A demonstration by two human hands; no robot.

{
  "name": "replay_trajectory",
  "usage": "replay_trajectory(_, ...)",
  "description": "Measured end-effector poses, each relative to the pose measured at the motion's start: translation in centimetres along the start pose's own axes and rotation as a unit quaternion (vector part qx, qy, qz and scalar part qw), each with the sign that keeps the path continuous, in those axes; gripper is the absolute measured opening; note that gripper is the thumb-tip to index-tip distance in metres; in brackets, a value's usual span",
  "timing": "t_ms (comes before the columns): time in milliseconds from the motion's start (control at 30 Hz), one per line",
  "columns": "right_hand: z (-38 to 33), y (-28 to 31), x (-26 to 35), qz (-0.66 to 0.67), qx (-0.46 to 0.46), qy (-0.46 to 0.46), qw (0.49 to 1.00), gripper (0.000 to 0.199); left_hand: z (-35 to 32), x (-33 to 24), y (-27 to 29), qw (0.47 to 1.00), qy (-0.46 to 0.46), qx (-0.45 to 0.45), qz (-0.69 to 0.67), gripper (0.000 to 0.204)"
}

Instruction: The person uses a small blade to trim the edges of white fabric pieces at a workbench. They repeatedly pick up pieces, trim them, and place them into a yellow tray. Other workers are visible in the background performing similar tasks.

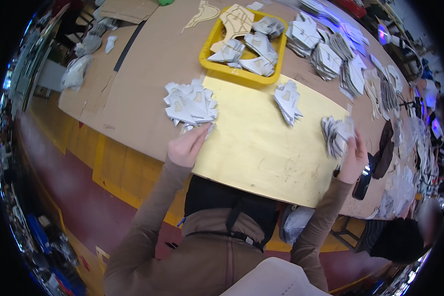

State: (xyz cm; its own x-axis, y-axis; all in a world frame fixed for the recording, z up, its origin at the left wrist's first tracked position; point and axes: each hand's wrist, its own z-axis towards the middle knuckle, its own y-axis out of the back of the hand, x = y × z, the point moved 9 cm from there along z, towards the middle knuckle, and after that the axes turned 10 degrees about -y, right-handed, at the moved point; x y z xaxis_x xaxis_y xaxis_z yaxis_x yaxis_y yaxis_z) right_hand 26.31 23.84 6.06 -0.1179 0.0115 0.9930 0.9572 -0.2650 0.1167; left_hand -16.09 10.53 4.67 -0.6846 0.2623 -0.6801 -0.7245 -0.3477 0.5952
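A loose pile of white cut shoe-upper-like pieces (191, 103) lies at the left edge of the pale yellow board (261, 158). Against the pile's near edge, my left hand (183, 148) has its fingers pinched on a white piece, of which only a little shows past the fingertips. On the board's right side, my right hand (354, 160) grips a white piece (346, 129) at a fanned stack of similar pieces (332, 137). Between the two hands, farther back, lies a small stack of white pieces (287, 101), touched by neither.
A yellow bin (241, 76) with bundled pieces stands behind the board. More white bundles (325, 60) cover the table's back right. Beside my right wrist lies a black, shiny object (364, 183). Another person in dark headwear (397, 240) is at the lower right.
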Motion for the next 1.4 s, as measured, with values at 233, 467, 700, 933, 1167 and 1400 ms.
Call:
replay_trajectory(233, 1.4, 5.2, -5.4, -0.1, -0.016, -0.04, 0.994, 0.032, 1.4, 1.6, -2.6, 0.915, 0.199, -0.079, -0.341, 0.023)
replay_trajectory(467, 0.2, 4.0, -2.0, -0.223, -0.084, 0.047, 0.97, 0.026, 2.8, -0.1, -5.2, 0.908, 0.197, -0.05, -0.368, 0.022)
replay_trajectory(700, -5.1, -1.4, -0.6, -0.003, -0.001, -0.044, 0.999, 0.02, 1.9, -2.2, -10.7, 0.876, 0.237, 0.04, -0.417, 0.022)
replay_trajectory(933, -7.2, -7.7, -1.7, 0.041, 0.111, -0.132, 0.984, 0.022, 1.6, -3.0, -14.5, 0.884, 0.211, 0.086, -0.409, 0.023)
replay_trajectory(1167, -8.5, -9.5, -2.9, 0.033, 0.155, -0.17, 0.973, 0.019, 1.0, -2.1, -15.0, 0.882, 0.216, 0.081, -0.412, 0.02)
replay_trajectory(1400, -10.3, -11.8, -1.8, -0.038, 0.174, -0.084, 0.98, 0.013, 1.0, -3.2, -15.0, 0.811, 0.193, 0.115, -0.541, 0.021)
